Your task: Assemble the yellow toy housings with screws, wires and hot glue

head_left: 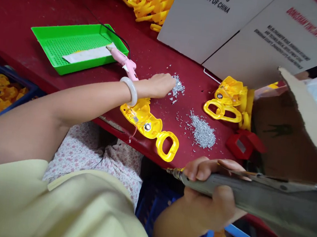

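A pale yellow sleeve (53, 201) lies nearest the camera, with a floral skirt (94, 160) beyond it. In the lower right, a grey rotary tool (252, 192) is gripped in the right hand (207, 191), its fingers (198, 168) clenched around the body, and its metal tip (172, 171) is held just off the table's edge. The left hand (162, 86), a white bangle (129, 91) on its wrist, is pressed bunched onto a heap of silvery bits (178, 86); whether any are pinched cannot be told at this angle. Just below the wrist, a yellow plastic moulding (146, 123) with a metal stud lies on the red table (22, 17), untouched by the fingers. A pink glue gun (122, 60) is propped on a green tray (78, 48), and a second silvery heap (202, 130) lies near another yellow moulding (228, 103).
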Demonstrator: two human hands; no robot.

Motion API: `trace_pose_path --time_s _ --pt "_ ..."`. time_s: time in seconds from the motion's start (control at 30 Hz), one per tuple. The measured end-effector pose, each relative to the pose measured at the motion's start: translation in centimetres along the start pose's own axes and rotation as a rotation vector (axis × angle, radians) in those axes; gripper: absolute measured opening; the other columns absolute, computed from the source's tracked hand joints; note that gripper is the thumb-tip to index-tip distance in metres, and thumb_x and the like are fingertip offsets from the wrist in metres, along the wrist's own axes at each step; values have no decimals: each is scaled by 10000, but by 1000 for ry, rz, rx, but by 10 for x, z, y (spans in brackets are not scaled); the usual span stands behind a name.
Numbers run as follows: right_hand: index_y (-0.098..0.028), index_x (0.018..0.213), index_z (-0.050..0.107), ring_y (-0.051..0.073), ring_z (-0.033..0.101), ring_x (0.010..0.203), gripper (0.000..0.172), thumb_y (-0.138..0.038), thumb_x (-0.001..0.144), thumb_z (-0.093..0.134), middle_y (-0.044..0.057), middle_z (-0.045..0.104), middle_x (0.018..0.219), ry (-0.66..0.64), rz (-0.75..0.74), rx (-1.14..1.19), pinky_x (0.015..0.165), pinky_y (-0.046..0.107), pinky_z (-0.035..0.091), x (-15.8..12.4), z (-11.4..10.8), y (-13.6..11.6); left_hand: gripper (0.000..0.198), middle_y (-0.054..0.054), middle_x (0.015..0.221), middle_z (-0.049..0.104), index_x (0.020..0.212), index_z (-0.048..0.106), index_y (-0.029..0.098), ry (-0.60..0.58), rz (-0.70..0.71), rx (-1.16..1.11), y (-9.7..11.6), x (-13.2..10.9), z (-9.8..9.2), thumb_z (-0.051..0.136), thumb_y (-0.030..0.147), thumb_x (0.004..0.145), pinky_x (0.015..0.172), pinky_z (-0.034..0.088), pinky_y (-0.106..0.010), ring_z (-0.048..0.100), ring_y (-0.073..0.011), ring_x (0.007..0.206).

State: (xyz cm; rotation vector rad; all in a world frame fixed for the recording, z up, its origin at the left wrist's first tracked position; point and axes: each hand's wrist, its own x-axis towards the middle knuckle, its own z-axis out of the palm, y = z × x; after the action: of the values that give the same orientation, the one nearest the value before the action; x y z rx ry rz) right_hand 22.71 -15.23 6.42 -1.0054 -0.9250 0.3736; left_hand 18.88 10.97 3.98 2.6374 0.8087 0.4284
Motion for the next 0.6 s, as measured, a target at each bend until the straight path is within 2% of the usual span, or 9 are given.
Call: trace_pose_path --time_s 0.1,0.17,0.23,0.33,0.4,0.5,0.6 --pt "-205 888 662 112 441 409 247 -203 646 612 -60 510 539 59 -28 -48 354 229 339 0 9 0 239 -125 841 728 872 755 100 5 4 -63 16 -35 -27 561 26 754 817 506 -395 679 -252 864" --pt "-209 859 665 112 405 388 252 -182 618 595 -62 494 525 134 -59 -53 338 236 312 1 16 -2 182 -84 854 745 837 760 130 74 35 -310 30 -74 -40 594 88 777 827 510 -354 678 -205 836" --pt "-217 835 673 112 359 362 245 -192 617 564 -65 470 500 187 -71 -29 314 243 275 2 20 -5 163 -63 850 753 844 760 145 97 -54 -665 43 -120 -44 604 150 799 756 526 -303 679 -167 776" --pt "-233 832 695 99 279 333 225 -237 655 557 -78 422 479 182 -84 41 284 252 230 5 19 -10 143 -43 755 739 846 750 148 -28 -321 -1200 57 -182 -32 628 213 808 580 510 -227 644 -116 612" --pt "-248 856 715 90 250 330 201 -274 686 611 -83 393 472 89 -88 62 281 266 236 7 15 -15 120 -31 715 722 829 740 145 -72 -502 -1470 61 -210 -15 687 241 779 516 483 -201 607 -90 538" --pt "-288 877 731 93 223 324 187 -340 703 687 -85 313 424 -104 -32 3 293 280 237 7 11 -22 178 -28 689 702 787 727 130 -49 -675 -1757 65 -229 11 784 274 698 516 481 -194 608 -90 566" --pt "-409 846 715 101 155 328 158 -466 710 660 -80 173 400 -84 76 -141 324 277 207 2 20 -30 250 -35 686 697 766 722 116 -38 -783 -1906 67 -233 26 831 305 646 516 474 -189 614 -95 594"
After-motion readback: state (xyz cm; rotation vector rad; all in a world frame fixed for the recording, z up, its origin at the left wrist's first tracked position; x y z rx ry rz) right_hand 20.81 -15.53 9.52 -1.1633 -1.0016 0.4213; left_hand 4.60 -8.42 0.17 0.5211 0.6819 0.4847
